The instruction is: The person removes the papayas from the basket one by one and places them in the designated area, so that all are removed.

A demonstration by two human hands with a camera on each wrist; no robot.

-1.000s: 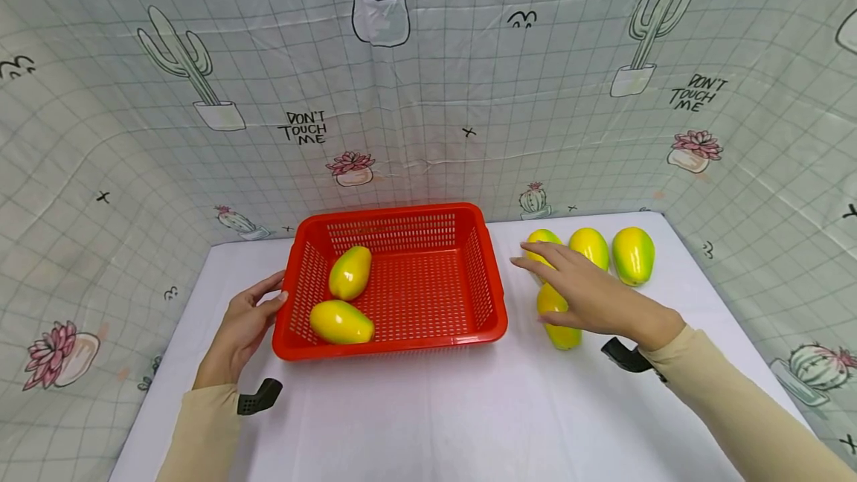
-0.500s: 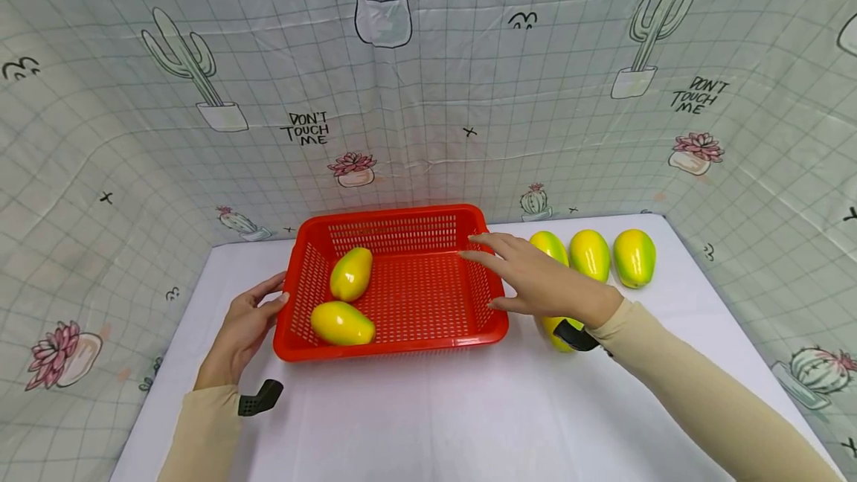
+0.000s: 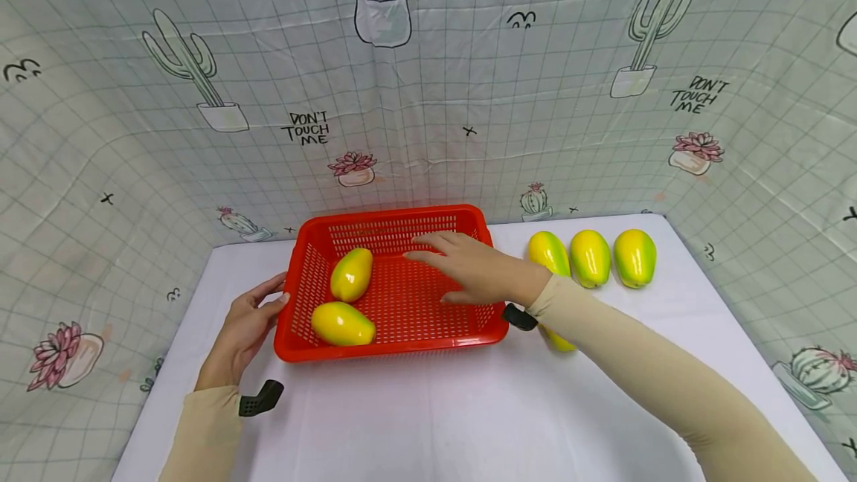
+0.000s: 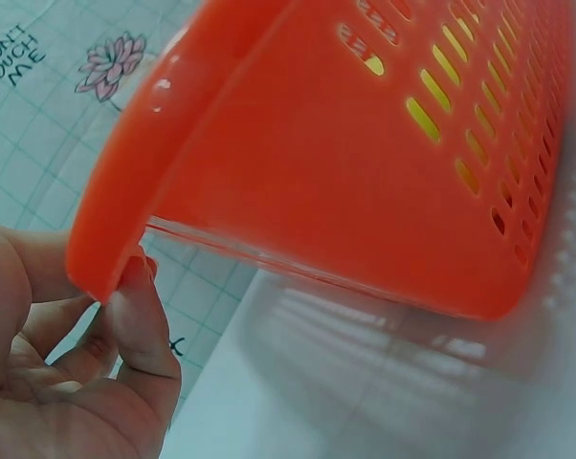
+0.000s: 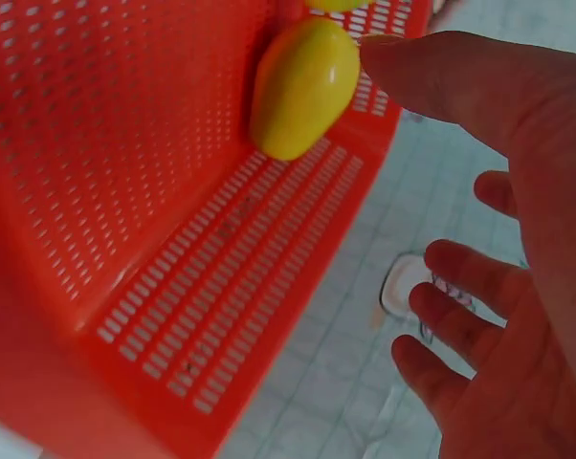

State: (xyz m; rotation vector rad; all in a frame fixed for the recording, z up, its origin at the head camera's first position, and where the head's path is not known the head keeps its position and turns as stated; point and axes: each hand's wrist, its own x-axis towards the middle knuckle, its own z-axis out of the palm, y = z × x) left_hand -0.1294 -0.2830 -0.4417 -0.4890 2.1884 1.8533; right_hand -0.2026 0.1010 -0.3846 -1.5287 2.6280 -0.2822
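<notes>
Hovering over red basket [image 3: 395, 296], right hand [image 3: 478, 274] fingers spread, empty, left hand [image 3: 244, 326] fingers relaxed, touching basket's left rim

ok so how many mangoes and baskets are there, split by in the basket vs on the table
mangoes in the red basket: 2
mangoes on the table: 4, the last partly hidden by the right sleeve
red baskets: 1
total: 7 things
</notes>
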